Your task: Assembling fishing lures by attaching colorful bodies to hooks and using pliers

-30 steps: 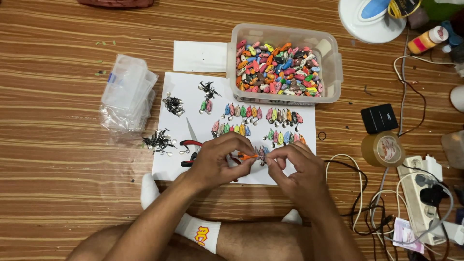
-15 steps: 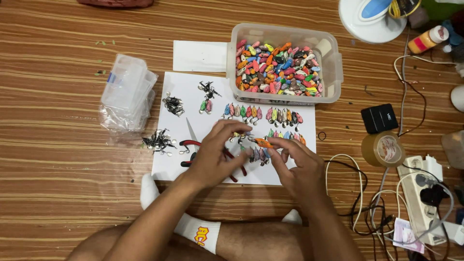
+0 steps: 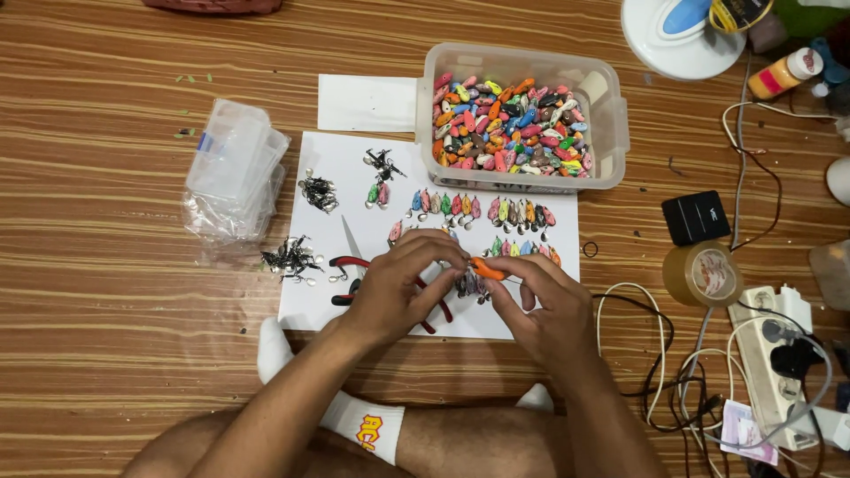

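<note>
Small orange fish-shaped plastic lure body (image 3: 486, 269) sits pinched between both hands over the white paper sheet (image 3: 347, 168), just in front of the person's crossed legs. Left hand (image 3: 403, 288) has thumb and forefinger closed at the lure's left tip; can't tell whether there's a ring or hook in that pinch, too small. Right hand (image 3: 540, 305) grips the lure's right end between thumb and forefinger, other fingers curled under. Directly below the left fingers: red-handled pliers (image 3: 354, 279), partly hidden by the hand, nobody holding them. Just beyond the fingertips: rows of finished coloured lures with small metal hooks (image 3: 478, 211) laid out on the sheet. Left of the left fingers: little heaps of dark metal treble hooks (image 3: 288, 258), more further up the sheet. Past the rows: clear plastic tub full of mixed-colour lure bodies (image 3: 513, 119), touching the sheet's far edge. Well left: crumpled clear plastic bags (image 3: 232, 168). Right of the right hand: roll of brown packing tape (image 3: 701, 273), black box, tangle of cables and a white power strip (image 3: 772, 341). Risks, my read: the part is tiny and slick, so a slip could flick it into the laid-out rows and scatter them; hook points close to the fingertips could prick; anything dropped onto the striped wooden floor would be hard to spot.
</note>
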